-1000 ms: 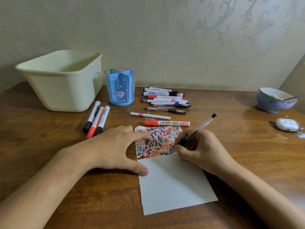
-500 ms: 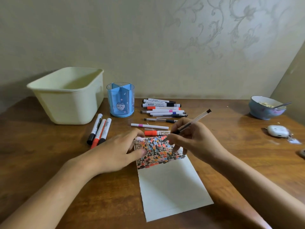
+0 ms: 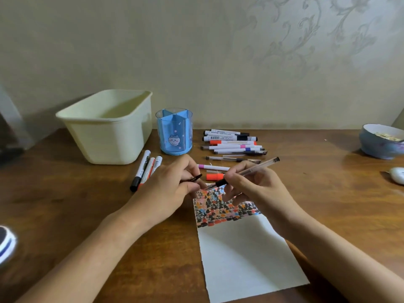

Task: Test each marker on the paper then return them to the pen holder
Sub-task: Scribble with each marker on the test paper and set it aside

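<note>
Head view, both hands raised just above the near end of the paper (image 3: 251, 254). The right hand (image 3: 260, 189) grips a clear-barrelled gel pen (image 3: 247, 171) with curled fingers, tip pointing left toward the other hand and the far end of the barrel rising to the right. The left hand (image 3: 175, 186) pinches a small dark pen cap (image 3: 193, 178) between thumb and fingers, close to the pen tip but not yet on it.

The paper lies flat on the table (image 3: 65, 215); its far strip is densely filled with coloured test marks, the near part blank. The blue pen holder (image 3: 174, 134) stands upright behind the hands, its divided compartments apparently empty. Beside it, to the right, lies a loose group of markers and pens (image 3: 231, 143); three whiteboard markers (image 3: 145, 169) lie to its left, near the cream plastic bin (image 3: 105, 127). An orange-capped marker (image 3: 215, 177) and a pink-banded marker (image 3: 213, 167) lie just beyond the paper.

The step in hand appears to be recapping. To do it well, line the cap's mouth with the barrel axis, bring the two together in a straight push until seated, and keep the tip off the fingers. The capped pen then goes upright into one compartment of the holder.
</note>
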Tool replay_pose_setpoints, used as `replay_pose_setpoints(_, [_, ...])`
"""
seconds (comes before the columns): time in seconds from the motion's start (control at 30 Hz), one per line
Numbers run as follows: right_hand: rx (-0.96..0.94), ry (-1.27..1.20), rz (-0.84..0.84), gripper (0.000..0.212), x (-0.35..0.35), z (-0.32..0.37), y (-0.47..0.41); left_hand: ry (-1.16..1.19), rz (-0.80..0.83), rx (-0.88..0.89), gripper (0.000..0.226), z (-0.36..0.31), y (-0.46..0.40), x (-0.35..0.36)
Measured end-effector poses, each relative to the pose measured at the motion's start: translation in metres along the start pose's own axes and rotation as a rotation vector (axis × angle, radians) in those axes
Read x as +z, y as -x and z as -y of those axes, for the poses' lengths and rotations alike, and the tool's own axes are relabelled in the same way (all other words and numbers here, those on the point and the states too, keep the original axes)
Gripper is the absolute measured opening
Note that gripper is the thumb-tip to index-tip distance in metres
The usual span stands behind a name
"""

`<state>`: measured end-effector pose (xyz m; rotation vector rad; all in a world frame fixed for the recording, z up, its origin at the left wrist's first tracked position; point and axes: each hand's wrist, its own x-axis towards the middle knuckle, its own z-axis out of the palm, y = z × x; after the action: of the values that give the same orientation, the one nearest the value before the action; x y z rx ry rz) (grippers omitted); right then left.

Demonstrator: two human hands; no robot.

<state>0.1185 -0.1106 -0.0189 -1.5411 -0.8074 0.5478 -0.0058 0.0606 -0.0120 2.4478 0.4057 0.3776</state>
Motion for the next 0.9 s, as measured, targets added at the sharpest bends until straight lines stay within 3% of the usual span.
replay_pose_setpoints(0.27, [-0.015, -0.12, -0.056, 0.018, -0.0033, 0.0008, 0.0, 0.009, 0.037, 0.019, 0.02, -0.0057, 0.0031, 0.0005])
replay_pose_setpoints(0.73, [-0.029, -0.091, -0.053, 0.015, -0.0057, -0.0009, -0.0019, 0.04, 0.075, 0.042, 0.018, -0.009, 0.0057, -0.0007])
replay_pose_setpoints(0.9, [-0.012, -0.066, 0.027, 0.009, -0.0033, -0.001, 0.0, 0.076, 0.091, 0.07, 0.019, -0.0087, 0.0056, 0.0026])
